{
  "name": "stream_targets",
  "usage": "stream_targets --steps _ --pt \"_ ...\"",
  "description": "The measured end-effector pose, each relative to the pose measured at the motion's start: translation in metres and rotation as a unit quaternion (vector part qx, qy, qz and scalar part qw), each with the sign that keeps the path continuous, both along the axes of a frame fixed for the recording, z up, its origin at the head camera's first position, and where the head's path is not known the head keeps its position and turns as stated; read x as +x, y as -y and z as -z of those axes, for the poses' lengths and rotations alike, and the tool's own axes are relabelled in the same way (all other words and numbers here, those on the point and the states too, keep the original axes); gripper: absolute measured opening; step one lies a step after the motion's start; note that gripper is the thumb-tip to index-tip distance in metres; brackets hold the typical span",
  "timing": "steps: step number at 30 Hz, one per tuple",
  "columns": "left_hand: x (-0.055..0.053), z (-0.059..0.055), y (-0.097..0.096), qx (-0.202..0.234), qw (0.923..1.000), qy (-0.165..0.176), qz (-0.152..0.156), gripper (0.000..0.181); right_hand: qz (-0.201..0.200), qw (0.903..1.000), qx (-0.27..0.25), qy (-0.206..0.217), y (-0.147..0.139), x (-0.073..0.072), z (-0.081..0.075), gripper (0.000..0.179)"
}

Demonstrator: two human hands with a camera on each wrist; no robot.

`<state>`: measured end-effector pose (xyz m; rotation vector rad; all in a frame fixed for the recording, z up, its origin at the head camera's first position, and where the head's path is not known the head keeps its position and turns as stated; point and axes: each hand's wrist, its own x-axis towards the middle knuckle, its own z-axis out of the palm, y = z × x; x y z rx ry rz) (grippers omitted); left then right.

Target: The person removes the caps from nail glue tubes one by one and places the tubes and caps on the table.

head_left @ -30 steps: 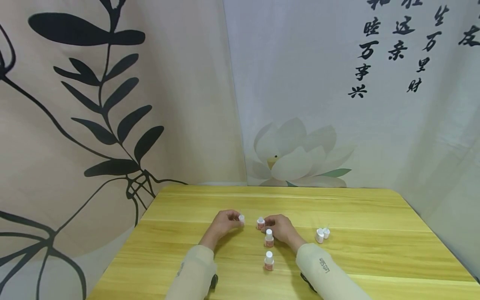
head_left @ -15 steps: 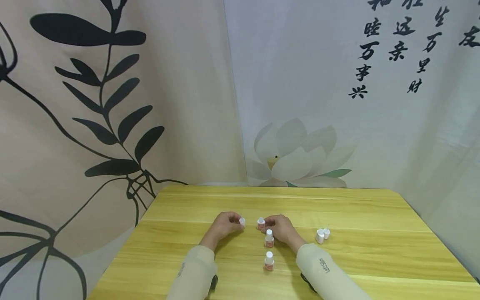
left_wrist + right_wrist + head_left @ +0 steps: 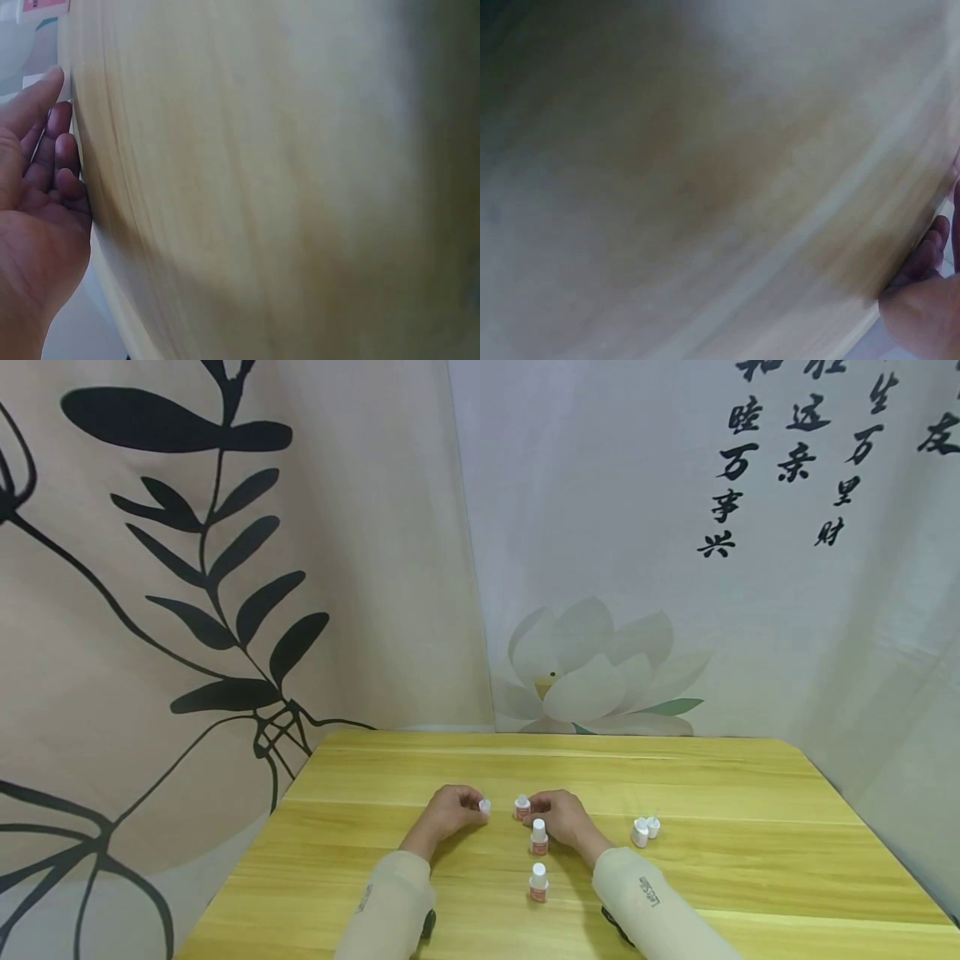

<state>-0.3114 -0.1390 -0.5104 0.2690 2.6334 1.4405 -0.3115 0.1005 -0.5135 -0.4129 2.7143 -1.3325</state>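
Near the middle of the table, my left hand (image 3: 452, 810) pinches a small white cap (image 3: 484, 807) between thumb and fingertips, low over or on the wood. In the left wrist view, thumb and fingers of the left hand (image 3: 41, 195) meet at a white edge. My right hand (image 3: 561, 816) grips a small bottle (image 3: 522, 809) with a red label, upright just right of the cap; its top looks narrower than the others'. The right wrist view catches only part of the right hand (image 3: 930, 292). Two white-capped bottles, one nearer (image 3: 537, 883) and one farther (image 3: 538, 838), stand upright in front.
Two small white pieces (image 3: 640, 832), perhaps caps, sit together to the right of the right hand. The wooden table (image 3: 360, 768) reaches back to a printed curtain (image 3: 390, 568). Both sleeved forearms lie across its front part.
The left hand has come down slightly with the white cap in its fingers. My right hand and the bottle it grips stay in place.
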Motion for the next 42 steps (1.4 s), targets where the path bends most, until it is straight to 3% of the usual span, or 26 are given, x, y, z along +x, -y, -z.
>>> stream_targets --steps 7,26,36,42 --pt "-0.001 0.000 0.000 -0.016 0.9999 -0.002 0.002 0.018 0.001 1.0000 0.000 -0.001 0.001 0.000 -0.001 0.018" --pt "-0.002 0.001 0.003 -0.005 0.9999 -0.009 0.009 0.028 0.008 0.9999 -0.005 0.004 0.000 0.003 -0.001 0.020" --pt "0.001 -0.006 0.008 0.022 0.9996 0.001 0.018 0.039 0.006 0.9985 -0.055 0.006 -0.011 0.007 -0.003 0.024" --pt "0.004 -0.009 0.017 0.026 0.9997 0.002 0.004 0.042 0.018 0.9968 -0.076 0.018 -0.014 0.013 -0.006 0.025"
